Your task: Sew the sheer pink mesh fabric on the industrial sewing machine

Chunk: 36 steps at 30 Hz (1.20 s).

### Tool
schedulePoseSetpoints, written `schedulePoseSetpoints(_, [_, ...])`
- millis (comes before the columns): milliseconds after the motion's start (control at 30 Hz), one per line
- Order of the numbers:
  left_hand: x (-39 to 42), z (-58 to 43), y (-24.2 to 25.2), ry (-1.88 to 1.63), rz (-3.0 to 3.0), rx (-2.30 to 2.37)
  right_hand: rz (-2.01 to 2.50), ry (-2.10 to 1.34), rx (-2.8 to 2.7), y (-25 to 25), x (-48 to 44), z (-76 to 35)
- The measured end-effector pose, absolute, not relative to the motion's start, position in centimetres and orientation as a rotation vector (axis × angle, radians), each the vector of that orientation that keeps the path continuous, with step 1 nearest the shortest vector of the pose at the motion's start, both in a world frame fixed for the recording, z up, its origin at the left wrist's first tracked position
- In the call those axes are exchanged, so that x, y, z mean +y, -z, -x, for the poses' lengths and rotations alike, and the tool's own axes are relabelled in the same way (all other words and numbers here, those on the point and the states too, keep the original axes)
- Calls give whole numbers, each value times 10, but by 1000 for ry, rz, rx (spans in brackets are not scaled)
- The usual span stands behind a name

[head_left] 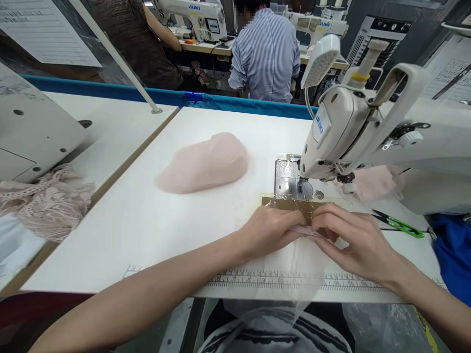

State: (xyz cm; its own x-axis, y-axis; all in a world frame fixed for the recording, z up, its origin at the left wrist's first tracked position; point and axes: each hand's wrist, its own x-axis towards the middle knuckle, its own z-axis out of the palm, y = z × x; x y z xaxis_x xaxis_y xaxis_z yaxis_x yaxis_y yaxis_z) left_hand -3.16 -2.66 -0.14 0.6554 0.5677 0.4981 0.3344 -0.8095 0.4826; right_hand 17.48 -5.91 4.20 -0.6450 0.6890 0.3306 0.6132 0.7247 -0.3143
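Between my hands is a piece of thin, sheer pink fabric (pixel 303 230), its edge bunched or folded, while the rest hangs over the table's front edge. My left hand (pixel 274 228) pinches the edge from the left. Just to the right, my right hand (pixel 346 235) pinches the same edge between thumb and fingers. Both hands are in front of the needle plate (pixel 289 179) of a white sewing machine (pixel 338 127), beside a brown strip (pixel 287 202) taped to the table. Farther left on the table lies a heap of sheer pink fabric (pixel 209 164).
Green thread snips (pixel 401 224) lie right of my right hand. More pink fabric (pixel 375 181) sits under the machine arm. Gathered lace trim (pixel 55 203) lies at the left by another machine (pixel 33 127). A printed ruler (pixel 257 279) runs along the front edge. Two people sit beyond the table.
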Motion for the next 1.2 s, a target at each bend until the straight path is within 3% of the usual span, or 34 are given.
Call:
schedulePoseSetpoints(500, [-31, 29, -7, -785, -2263, 744, 932, -59, -2301, -33, -66, -178])
schedulePoseSetpoints(833, [-24, 24, -3, -666, -2545, 1167, 1307, -748, -2207, -22, -23, -174])
schedulePoseSetpoints(1000, [-20, 23, -2, -597, -2569, 1355, 1445, -662, -2175, -13, -12, -172])
schedulePoseSetpoints(1200, [-19, 24, -5, -785, -2916, 1251, 1511, -502, -2186, -5, -8, -173])
